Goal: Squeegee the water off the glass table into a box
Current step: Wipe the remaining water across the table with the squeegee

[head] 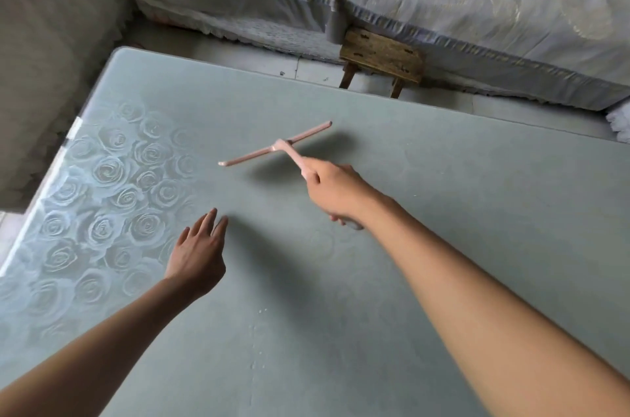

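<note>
1. Pink squeegee [276, 149] is in my right hand [335, 193], fingers curled round its handle, over the middle of the glass table [443, 212].
2. Its blade runs from near-left to far-right. The handle points back at my right hand.
3. My left hand [197, 253] is spread and holds nothing. It is left of the blade and nearer me.
4. Small water drops [255, 338] lie between my arms, nearer me than the blade. I think the blade must pull this way.
5. I see no box.

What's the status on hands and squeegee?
Right hand grips pink squeegee handle, blade over glass table. Left hand open. Few droplets near front. No box in view.
</note>
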Motion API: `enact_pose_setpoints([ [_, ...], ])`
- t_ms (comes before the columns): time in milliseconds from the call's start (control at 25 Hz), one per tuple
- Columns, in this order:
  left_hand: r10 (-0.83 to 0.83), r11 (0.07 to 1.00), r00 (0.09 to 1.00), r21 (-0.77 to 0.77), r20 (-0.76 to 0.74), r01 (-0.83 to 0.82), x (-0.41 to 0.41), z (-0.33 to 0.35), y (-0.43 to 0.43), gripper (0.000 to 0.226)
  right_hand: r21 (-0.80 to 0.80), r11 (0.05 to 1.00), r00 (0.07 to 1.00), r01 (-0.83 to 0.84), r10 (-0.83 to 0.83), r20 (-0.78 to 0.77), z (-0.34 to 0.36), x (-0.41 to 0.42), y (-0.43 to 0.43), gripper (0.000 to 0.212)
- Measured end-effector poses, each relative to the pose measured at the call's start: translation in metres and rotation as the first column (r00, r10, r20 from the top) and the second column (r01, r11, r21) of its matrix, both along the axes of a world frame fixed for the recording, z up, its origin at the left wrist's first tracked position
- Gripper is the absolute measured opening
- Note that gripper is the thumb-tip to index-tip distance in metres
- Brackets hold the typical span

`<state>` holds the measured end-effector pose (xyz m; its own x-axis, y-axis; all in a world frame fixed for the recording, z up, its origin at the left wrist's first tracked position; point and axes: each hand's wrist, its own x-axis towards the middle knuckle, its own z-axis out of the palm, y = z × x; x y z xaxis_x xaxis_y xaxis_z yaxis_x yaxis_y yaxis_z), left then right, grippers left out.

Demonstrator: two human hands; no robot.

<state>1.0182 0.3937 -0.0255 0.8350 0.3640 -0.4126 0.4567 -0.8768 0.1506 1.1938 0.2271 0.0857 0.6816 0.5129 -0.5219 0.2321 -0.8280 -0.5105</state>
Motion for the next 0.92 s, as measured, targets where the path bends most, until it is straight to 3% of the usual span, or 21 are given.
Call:
enact_pose_setpoints([
  [200, 0.039, 0.999, 0.999, -0.002, -0.007, -0.039, -0.036, -0.006, 0.029, 0.071, -0.057, 0.993, 0.988, -0.1, 0.107, 0.115, -0.029, -0.078, -0.033, 0.062],
  [400, 0.109, 0.993, 0.993, -0.03, -0.047, -0.11, -0.063, 0.008, 0.043, 0.069, -0.237, 0.969, 0.996, -0.066, 0.051, -0.068, 0.029, -0.146, -0.082, 0.059],
  [560, 0.131, 0.99, 0.991, -0.054, -0.017, -0.132, -0.08, 0.01, 0.059, 0.068, -0.094, 0.993, 0.996, -0.073, 0.077, 0.036, 0.032, -0.117, -0.006, 0.062],
  [640, 0.143, 0.988, 0.99, -0.061, -0.023, -0.144, -0.086, 0.008, 0.063, 0.068, -0.108, 0.993, 0.999, -0.041, 0.043, 0.022, 0.016, -0.112, 0.021, 0.063],
  [800, 0.06, 0.995, 0.998, -0.084, -0.032, -0.063, -0.092, 0.006, 0.074, 0.069, -0.2, 0.98, 1.0, -0.02, 0.023, 0.013, 0.004, -0.172, -0.017, 0.059],
  [920, -0.011, 0.991, 0.999, -0.135, -0.045, 0.005, -0.085, 0.015, 0.077, 0.068, -0.228, 0.972, 0.989, 0.058, -0.088, -0.123, 0.026, -0.202, -0.038, 0.053],
])
